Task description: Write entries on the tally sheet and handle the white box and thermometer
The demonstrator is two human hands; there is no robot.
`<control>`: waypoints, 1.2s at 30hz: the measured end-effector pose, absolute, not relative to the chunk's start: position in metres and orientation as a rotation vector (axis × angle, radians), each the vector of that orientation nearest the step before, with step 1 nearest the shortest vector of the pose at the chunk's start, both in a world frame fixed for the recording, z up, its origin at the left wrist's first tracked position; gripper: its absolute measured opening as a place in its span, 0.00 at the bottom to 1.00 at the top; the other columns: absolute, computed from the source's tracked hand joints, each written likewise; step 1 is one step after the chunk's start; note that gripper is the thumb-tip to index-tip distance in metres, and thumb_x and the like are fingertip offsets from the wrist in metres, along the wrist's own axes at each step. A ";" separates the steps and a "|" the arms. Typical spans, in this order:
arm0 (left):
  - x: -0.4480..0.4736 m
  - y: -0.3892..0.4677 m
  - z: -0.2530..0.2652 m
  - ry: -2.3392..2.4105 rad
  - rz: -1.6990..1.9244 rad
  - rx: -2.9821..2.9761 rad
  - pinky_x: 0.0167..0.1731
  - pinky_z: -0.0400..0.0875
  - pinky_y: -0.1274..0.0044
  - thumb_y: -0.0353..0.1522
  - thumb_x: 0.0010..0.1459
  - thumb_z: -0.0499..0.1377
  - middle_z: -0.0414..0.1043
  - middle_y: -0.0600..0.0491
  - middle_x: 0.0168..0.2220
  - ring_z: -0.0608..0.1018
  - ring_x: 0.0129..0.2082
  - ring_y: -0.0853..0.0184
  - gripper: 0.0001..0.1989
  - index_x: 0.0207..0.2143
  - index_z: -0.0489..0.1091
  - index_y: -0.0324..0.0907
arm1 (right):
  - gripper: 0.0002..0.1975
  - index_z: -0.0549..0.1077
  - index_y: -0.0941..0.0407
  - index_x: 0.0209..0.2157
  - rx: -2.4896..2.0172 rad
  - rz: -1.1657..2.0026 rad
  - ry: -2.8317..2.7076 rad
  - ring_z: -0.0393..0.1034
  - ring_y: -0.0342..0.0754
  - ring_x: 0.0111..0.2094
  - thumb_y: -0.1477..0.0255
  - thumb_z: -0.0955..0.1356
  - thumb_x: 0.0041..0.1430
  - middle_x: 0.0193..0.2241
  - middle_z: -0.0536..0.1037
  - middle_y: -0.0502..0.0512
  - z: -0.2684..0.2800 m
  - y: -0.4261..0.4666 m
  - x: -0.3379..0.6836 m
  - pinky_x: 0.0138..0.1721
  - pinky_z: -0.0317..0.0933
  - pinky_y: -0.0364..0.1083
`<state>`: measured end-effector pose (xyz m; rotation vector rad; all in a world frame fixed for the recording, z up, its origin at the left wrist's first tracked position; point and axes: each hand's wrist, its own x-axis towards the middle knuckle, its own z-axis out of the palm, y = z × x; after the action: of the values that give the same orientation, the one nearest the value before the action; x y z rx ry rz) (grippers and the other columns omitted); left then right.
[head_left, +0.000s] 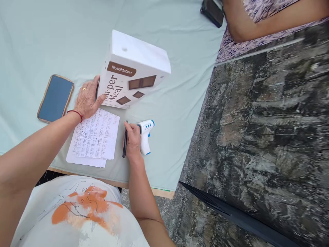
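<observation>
A white box (120,82) printed "NutriMotion" and "Meal" stands upright on the cloth. My left hand (88,97) grips its lower left corner, thumb on the front face and fingers at the side, where a narrow dark thing partly shows. Below that hand lie printed paper sheets (96,137), one with a circled spot. My right hand (133,139) rests on the cloth right of the sheets, its fingers closed on a black pen (125,142). Just right of it lies a white and blue infrared thermometer (145,135); whether the hand touches it I cannot tell.
A smartphone (56,98) lies left of my left hand. The table has a pale green cloth (180,103). At the top right are another person's arm (246,27) and a dark device (212,13). A rough stone surface (257,120) lies beyond the table's right edge.
</observation>
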<state>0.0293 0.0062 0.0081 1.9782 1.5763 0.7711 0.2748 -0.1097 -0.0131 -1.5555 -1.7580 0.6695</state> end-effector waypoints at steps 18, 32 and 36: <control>0.023 0.005 0.002 1.685 0.827 1.952 0.57 0.63 0.57 0.64 0.62 0.28 0.71 0.38 0.54 0.70 0.56 0.48 0.51 0.67 0.58 0.37 | 0.29 0.75 0.55 0.49 -2.144 0.643 -1.369 0.71 0.58 0.44 0.51 0.69 0.50 0.42 0.77 0.62 -0.010 -0.125 0.322 0.42 0.67 0.54; 0.017 0.006 -0.002 1.704 0.776 1.966 0.58 0.63 0.58 0.61 0.64 0.29 0.71 0.38 0.54 0.69 0.57 0.48 0.48 0.68 0.57 0.36 | 0.18 0.69 0.55 0.32 -1.274 1.120 -0.963 0.60 0.43 0.27 0.53 0.68 0.53 0.26 0.68 0.47 0.057 -0.032 0.210 0.30 0.59 0.43; 0.017 0.005 -0.002 1.712 0.753 1.972 0.57 0.63 0.58 0.61 0.64 0.28 0.71 0.38 0.52 0.69 0.55 0.48 0.50 0.69 0.57 0.35 | 0.18 0.68 0.54 0.30 -1.236 1.170 -0.924 0.59 0.42 0.27 0.53 0.68 0.52 0.25 0.66 0.47 0.055 -0.028 0.204 0.29 0.59 0.43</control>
<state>0.0169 0.0053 -0.0024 1.9715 1.7121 0.7530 0.2041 -0.0283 0.0555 -1.2357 -0.9245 1.1703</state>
